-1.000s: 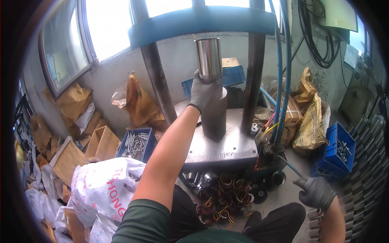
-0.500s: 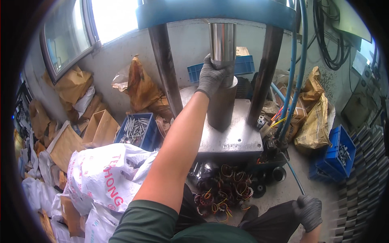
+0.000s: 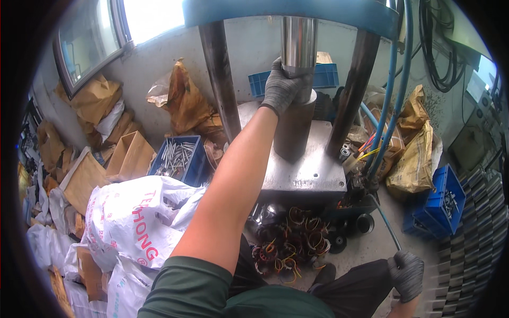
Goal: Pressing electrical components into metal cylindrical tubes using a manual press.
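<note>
My left hand, in a grey knitted glove, is closed round a short metal cylinder just below the shiny ram of a press. The hand hides much of that cylinder. Under it, a darker upright steel cylinder stands on the press's metal bed. At the lower right, my gloved right hand is wrapped round the end of a thin lever rod, which slopes up to the press's side.
Dark posts flank the ram, with blue hoses at the right. Wound motor stators with loose wires lie below the bed. A blue crate of metal shafts and a white sack are left; another blue crate stands right.
The whole view has shifted slightly, moving the press up and a little right in the picture. Both hands keep their holds on the metal cylinder and the lever rod.
</note>
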Demonstrator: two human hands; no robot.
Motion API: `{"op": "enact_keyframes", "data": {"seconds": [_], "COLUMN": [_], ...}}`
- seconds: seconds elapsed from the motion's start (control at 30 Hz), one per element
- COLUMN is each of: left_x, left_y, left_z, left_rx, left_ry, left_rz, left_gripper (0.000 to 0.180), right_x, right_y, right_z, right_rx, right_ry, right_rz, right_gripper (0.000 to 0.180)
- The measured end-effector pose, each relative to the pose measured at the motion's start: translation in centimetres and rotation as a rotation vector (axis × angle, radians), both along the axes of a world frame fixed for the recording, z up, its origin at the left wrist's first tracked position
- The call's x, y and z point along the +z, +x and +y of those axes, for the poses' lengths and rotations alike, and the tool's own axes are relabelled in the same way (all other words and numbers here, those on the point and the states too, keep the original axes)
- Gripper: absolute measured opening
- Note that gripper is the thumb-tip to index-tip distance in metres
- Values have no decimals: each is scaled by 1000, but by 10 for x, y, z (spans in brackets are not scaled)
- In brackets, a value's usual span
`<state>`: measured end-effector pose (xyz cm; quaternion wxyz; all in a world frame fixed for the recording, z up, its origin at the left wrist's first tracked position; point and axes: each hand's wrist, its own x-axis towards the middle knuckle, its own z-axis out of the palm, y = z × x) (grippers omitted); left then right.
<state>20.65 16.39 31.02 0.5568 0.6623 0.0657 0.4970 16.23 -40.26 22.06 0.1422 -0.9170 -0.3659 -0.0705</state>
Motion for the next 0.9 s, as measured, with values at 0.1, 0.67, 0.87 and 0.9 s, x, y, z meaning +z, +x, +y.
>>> {"op": "enact_keyframes", "data": {"seconds": [0.1,0.67,0.87,0.9], "left_x": [2,4,4,6], "left_y": [2,-2,-11,-9], "left_z": [-7,-6,-5,-8], "left_rx": [-11,176,151,117], "left_ry": [-39,27,23,-5], "left_rz": [22,111,176,176], "left_gripper": [97,79,86,87], "right_x": [1,29,101,109], "right_y": [-1,15,128,146], "right_z": [-1,15,108,110], "right_rx": [-9,93,223,193], "right_ry": [25,155,386,400], "right_rz": [-7,-53,-611,-600], "right_gripper": [21,14,4,4]}}
